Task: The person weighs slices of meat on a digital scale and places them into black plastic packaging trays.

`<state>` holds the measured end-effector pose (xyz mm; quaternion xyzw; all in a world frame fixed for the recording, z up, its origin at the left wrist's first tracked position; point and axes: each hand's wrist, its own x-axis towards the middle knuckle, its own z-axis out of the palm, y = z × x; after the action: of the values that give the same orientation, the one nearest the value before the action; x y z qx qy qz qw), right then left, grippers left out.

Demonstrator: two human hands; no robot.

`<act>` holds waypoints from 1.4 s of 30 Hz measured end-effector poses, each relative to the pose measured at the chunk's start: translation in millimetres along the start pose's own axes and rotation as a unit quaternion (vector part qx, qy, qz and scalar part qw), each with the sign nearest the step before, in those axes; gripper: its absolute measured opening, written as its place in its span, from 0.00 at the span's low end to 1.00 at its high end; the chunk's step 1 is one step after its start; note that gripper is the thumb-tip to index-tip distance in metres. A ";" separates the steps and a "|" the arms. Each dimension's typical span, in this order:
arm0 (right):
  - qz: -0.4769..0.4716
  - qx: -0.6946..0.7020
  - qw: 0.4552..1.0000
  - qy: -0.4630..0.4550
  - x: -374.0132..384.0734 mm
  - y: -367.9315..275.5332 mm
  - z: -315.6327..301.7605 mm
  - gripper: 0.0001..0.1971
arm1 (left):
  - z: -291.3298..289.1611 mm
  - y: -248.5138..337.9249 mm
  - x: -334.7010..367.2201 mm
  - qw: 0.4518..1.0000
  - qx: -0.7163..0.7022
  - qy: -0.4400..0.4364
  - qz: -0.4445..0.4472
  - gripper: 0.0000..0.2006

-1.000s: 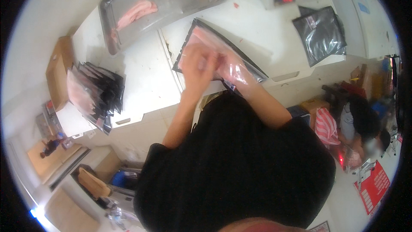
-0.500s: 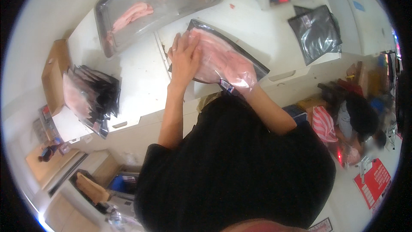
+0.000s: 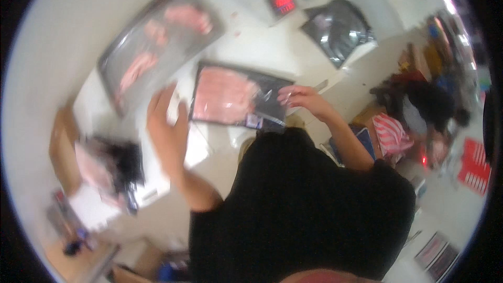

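Observation:
A vacuum bag (image 3: 270,97), black-backed with a clear front, lies near the white table's front edge. Pink sliced meat (image 3: 222,95) fills its left part, while its right end shows dark and bare of meat. To the left of the bag, my left hand (image 3: 168,126) is open, thumb apart from the fingers, holding nothing. At the bag's right end is my right hand (image 3: 304,99), fingers stretched out and slightly apart at the bag's edge. Blur hides whether those fingertips touch the film.
A metal tray (image 3: 112,68) with several meat pieces stands at the far left. Filled bags (image 3: 112,165) stand beside a cardboard box (image 3: 64,149) at left. Flat black bags (image 3: 340,31) lie at the far right near a scale with a red display (image 3: 282,1). Another person (image 3: 429,107) is at right.
My right hand has come out of the bag to its right end, leaving the meat inside. My left hand has lifted off the bag and moved left. The whole view has turned.

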<state>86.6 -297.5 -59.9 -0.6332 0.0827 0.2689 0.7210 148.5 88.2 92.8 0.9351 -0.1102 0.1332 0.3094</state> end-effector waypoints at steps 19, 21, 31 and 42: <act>0.075 -0.636 0.766 -0.063 -20.4 -54.1 -13.9 0.21 | -170.9 284.3 39.1 0.838 0.379 -0.373 0.124 0.17; 0.070 -0.622 0.778 -0.060 -23.6 -48.8 -17.6 0.20 | -168.9 283.8 40.0 0.831 0.387 -0.379 0.125 0.15; 0.068 -0.629 0.773 -0.042 -33.5 -56.2 -22.2 0.19 | -169.5 279.0 34.9 0.792 0.449 -0.392 0.131 0.09; 0.032 -0.640 0.766 -0.056 -34.1 -59.0 -19.8 0.20 | -177.6 273.1 31.6 0.736 0.507 -0.425 0.143 0.05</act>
<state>91.3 -329.3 3.4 -0.9286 -0.1293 0.3172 0.1429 67.3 -21.9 390.1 0.8860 -0.2790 -0.1997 -0.3118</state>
